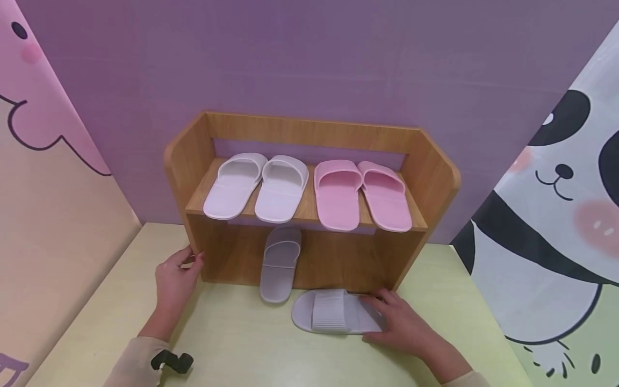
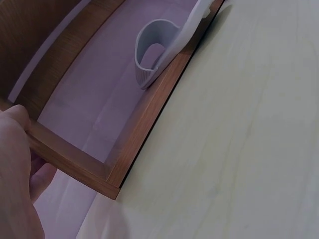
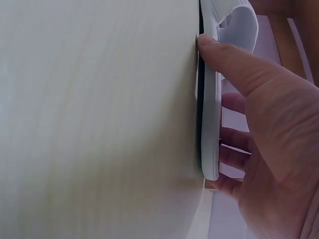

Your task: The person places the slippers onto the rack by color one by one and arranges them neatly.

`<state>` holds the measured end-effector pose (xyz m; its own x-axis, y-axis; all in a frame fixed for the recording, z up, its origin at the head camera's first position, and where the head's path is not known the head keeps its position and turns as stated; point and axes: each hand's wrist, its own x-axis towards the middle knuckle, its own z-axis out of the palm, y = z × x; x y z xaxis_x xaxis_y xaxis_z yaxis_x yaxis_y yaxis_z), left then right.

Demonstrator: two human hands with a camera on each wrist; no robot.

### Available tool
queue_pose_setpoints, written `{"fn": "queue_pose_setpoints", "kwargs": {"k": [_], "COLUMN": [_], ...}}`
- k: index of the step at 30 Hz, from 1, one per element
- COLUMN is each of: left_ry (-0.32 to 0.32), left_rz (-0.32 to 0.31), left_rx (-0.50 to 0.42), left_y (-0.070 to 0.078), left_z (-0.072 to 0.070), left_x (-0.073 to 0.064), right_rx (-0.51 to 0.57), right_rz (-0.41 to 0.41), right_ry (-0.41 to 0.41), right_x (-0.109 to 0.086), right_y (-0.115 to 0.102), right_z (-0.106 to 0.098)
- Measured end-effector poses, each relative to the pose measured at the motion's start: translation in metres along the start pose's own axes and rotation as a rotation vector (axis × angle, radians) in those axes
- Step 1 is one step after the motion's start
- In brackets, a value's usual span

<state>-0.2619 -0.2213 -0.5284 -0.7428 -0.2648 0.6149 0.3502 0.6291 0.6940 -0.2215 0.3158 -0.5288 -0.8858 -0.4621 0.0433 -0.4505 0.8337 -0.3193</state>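
My left hand (image 1: 175, 279) pinches the front edge of the left side panel of a small wooden shoe rack (image 1: 309, 129), thumb on one face and fingers on the other in the left wrist view. My right hand (image 1: 408, 329) grips the heel end of a grey slipper (image 1: 329, 312), thumb along the near edge and fingers across the far side. That slipper lies sideways at the table's surface, before the rack's lower right; a dark line shows under its sole in the right wrist view. Its mate, another grey slipper (image 1: 279, 277), sits toe-inward on the lower level, its heel projecting past the front.
On the upper shelf stand a pair of white slippers (image 1: 282, 196) at left and a pair of pink slippers (image 1: 337, 201) at right. Behind the rack rises a purple wall (image 1: 309, 59). A black clip-like device (image 1: 172, 361) is at the left sleeve.
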Motion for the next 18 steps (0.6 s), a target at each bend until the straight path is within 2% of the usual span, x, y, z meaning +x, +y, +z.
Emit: {"fn": "queue_pose_setpoints", "kwargs": {"k": [5, 11, 18], "left_ry": [-0.007, -0.015, -0.004], "left_rz": [0.001, -0.012, 0.005], "left_rx": [0.005, -0.001, -0.008], "left_y": [-0.001, 0.000, -0.003], "left_z": [0.000, -0.001, 0.000], "left_x": [0.000, -0.002, -0.001], "right_rx": [0.008, 0.034, 0.071], "right_rz": [-0.041, -0.048, -0.118], "right_ry": [-0.015, -0.083, -0.090], "right_x": [-0.001, -0.003, -0.004], "right_y": [0.003, 0.007, 0.007], "right_z": [-0.002, -0.008, -0.018]}}
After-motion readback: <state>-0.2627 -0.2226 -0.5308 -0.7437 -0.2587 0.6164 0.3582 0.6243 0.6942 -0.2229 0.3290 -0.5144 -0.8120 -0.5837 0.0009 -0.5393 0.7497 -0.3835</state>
